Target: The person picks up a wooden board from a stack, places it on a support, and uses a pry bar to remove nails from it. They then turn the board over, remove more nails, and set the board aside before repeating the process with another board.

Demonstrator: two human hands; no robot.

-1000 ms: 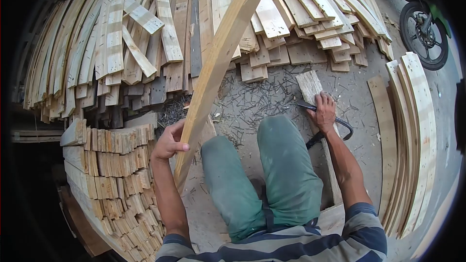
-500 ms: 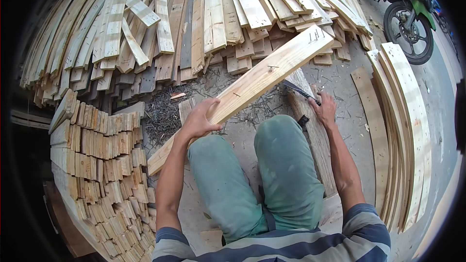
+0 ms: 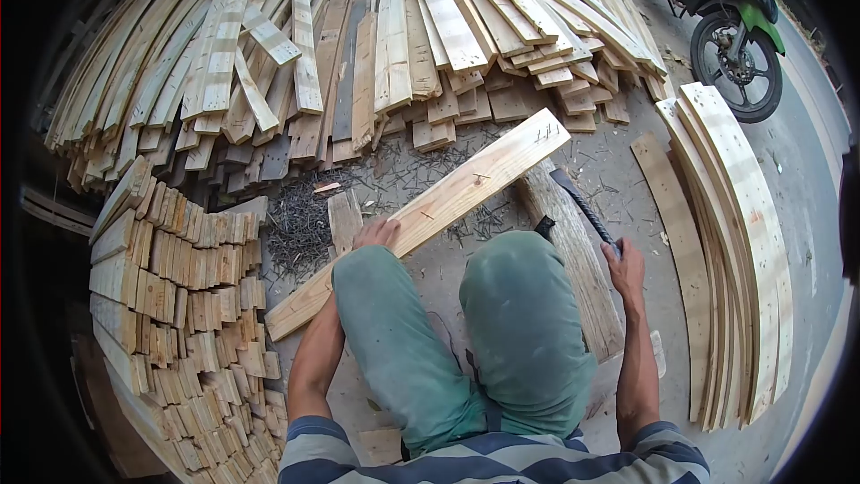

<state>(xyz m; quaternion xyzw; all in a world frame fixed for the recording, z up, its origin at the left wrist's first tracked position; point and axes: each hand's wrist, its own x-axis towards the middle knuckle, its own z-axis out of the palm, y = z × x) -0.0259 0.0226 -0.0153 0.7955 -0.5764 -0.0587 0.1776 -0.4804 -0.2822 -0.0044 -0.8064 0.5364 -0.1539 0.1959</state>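
My left hand (image 3: 378,233) grips a long pale plank (image 3: 448,197), partly hidden behind my left knee. The plank slants from lower left to upper right, with two nails sticking up from its face and dark marks at its far end. In my right hand (image 3: 624,269) is a dark metal bar (image 3: 587,211), held by its near end, its flattened tip pointing up and left. Below the plank's far end lies a weathered wooden beam (image 3: 582,282) on the ground, to the right of my knees.
Loose nails (image 3: 305,224) are heaped at the left of the plank and scattered around. Long boards (image 3: 390,45) are piled ahead. Short stacked pieces (image 3: 193,305) stand at the left, curved-looking boards (image 3: 739,242) at the right. A motorcycle (image 3: 735,45) is at the upper right.
The plank's far end has come down and toward the left. My right hand has moved right and nearer to me, raising the bar off the beam area into clearer view.
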